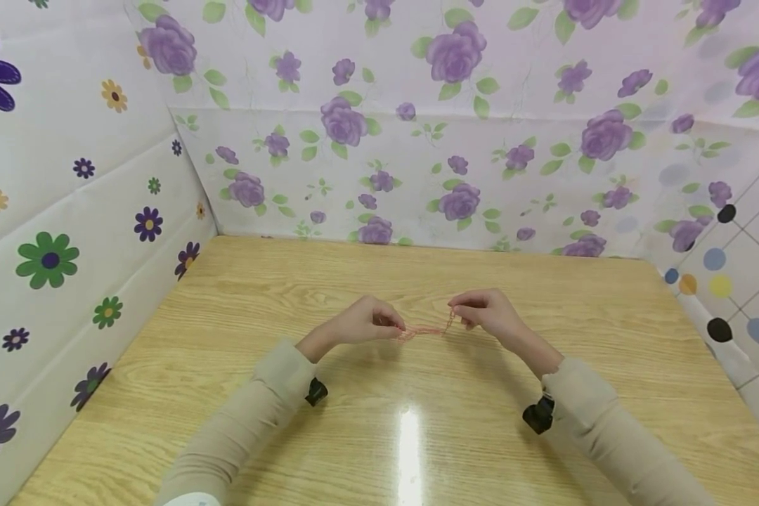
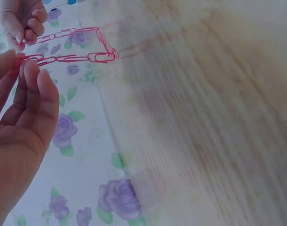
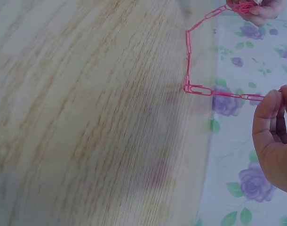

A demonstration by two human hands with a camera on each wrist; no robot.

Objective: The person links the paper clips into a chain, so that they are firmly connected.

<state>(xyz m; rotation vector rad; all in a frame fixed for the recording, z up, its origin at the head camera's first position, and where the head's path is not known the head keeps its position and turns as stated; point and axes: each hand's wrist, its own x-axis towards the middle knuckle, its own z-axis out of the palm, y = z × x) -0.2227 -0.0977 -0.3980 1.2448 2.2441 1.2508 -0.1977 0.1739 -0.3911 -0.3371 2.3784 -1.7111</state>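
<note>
A chain of linked pinkish-red paper clips (image 1: 426,330) runs between the two hands above the wooden table. My left hand (image 1: 367,320) pinches one part of it between thumb and fingers, and in the right wrist view several clips (image 3: 242,8) bunch at those fingertips. My right hand (image 1: 490,313) pinches the other end and holds it higher. From the right fingertips the chain drops to the tabletop; its middle stretch (image 3: 188,56) lies along the wood, then it rises to the left hand. The clips inside each pinch are partly hidden by the fingers.
The wood-grain table (image 1: 329,274) extends around both hands, with a bright glare patch near the front. Behind it hangs a purple-flowered cloth (image 1: 411,169). Patterned sheets border the left and right sides. A small black device (image 1: 539,414) is strapped at each wrist.
</note>
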